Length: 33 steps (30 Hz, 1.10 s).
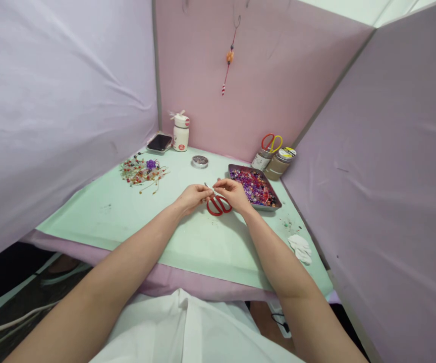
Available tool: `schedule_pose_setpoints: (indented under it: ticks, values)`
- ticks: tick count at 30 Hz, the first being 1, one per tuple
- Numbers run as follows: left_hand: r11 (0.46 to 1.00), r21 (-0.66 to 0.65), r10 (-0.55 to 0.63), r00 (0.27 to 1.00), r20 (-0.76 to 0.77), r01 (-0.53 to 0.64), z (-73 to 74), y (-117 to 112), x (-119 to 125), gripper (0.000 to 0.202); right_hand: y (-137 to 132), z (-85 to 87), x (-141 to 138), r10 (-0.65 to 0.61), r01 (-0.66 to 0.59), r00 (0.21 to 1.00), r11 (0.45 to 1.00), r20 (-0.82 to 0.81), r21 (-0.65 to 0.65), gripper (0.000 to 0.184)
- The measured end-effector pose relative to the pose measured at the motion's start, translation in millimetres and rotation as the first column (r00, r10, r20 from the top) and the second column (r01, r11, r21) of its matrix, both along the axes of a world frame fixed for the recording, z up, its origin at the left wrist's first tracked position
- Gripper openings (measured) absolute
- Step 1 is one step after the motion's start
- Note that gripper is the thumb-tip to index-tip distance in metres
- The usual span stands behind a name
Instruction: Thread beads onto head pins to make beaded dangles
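Pink cloth is hanging behind a pale green table, where a person in white is working with bare hands. A shallow tray of mixed beads is sitting just beside the right hand, while a loose bunch of beaded strings is lying farther off, beyond the left hand. Scissors are resting beneath the hands, their red handles pointing toward the person. Smallest of all, a pale piece is showing between the fingertips, over the middle of the table; it is too tiny to identify. Both hands are pinching narrowly, seemingly holding that piece from either side. Doing this well is probably calling for steadiness: the left fingertips keeping a light, firm pinch, the right making only small adjustments, with both wrists staying low and nothing snagging on the handles.
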<state>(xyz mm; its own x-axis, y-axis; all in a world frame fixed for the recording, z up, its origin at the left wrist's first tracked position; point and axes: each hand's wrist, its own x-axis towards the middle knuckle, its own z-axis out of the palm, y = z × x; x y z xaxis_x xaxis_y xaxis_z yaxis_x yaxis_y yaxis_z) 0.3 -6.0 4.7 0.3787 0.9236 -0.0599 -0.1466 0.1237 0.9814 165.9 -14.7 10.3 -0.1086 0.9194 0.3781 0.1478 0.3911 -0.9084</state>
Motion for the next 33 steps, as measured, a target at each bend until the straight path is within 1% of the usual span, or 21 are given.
schedule_pose_setpoints:
  ticks: [3,6,9,12,14,16,17,20,22,24,27,29,31,33]
  values:
    - [1.000,0.007,-0.002,1.000,0.009,0.002,0.2,0,0,0.021,-1,0.5,-1,0.010,-0.011,0.999,1.000,0.042,0.015,0.017]
    - [1.000,-0.001,-0.003,1.000,0.017,0.003,2.0,0,0,0.021,0,3.1,2,0.002,-0.004,0.999,0.999,0.050,0.040,0.022]
    - [1.000,-0.024,0.006,1.000,0.030,-0.005,4.2,-2,1,0.022,2,7.9,10,-0.061,0.059,0.998,0.995,0.020,0.084,0.023]
    - [0.999,-0.026,0.019,0.999,0.051,-0.018,4.8,-2,1,0.020,5,12.7,21,-0.151,0.149,0.989,0.981,0.006,0.124,0.019]
    - [0.998,-0.037,0.046,0.995,0.084,-0.043,4.2,0,0,0.017,6,13.8,24,-0.206,0.198,0.977,0.969,0.049,0.146,0.015]
    - [0.993,-0.074,0.098,0.984,0.146,-0.088,3.1,5,-1,0.015,5,12.6,20,-0.220,0.199,0.969,0.966,0.117,0.164,0.013]
    - [0.988,-0.100,0.131,0.974,0.187,-0.114,2.3,8,-3,0.014,3,11.2,16,-0.209,0.181,0.966,0.968,0.153,0.175,0.013]
    - [0.962,-0.190,0.246,0.919,0.307,-0.194,-0.5,16,-6,0.010,-7,5.1,-6,-0.139,0.074,0.953,0.968,0.268,0.241,0.013]
    - [0.949,-0.227,0.292,0.881,0.373,-0.219,-2.0,21,-8,0.008,-16,0.3,-23,-0.044,-0.053,0.933,0.965,0.357,0.259,0.013]
    - [0.940,-0.258,0.320,0.839,0.440,-0.223,-2.2,24,-10,0.007,-25,-4.6,-40,0.093,-0.215,0.886,0.951,0.454,0.225,0.011]
    - [0.929,-0.307,0.347,0.775,0.527,-0.208,1.8,28,-13,0.010,-35,-11.0,-58,0.233,-0.360,0.814,0.921,0.533,0.148,0.009]
    - [0.922,-0.338,0.358,0.743,0.566,-0.187,7.7,31,-16,0.014,-38,-14.2,-66,0.273,-0.399,0.783,0.910,0.559,0.114,0.010]
    - [0.910,-0.384,0.375,0.705,0.602,-0.156,15.8,35,-21,0.018,-39,-16.4,-71,0.287,-0.417,0.770,0.903,0.570,0.109,0.012]
    - [0.896,-0.425,0.402,0.644,0.651,-0.129,24.7,40,-28,0.021,-40,-18.0,-76,0.296,-0.434,0.761,0.893,0.577,0.114,0.013]
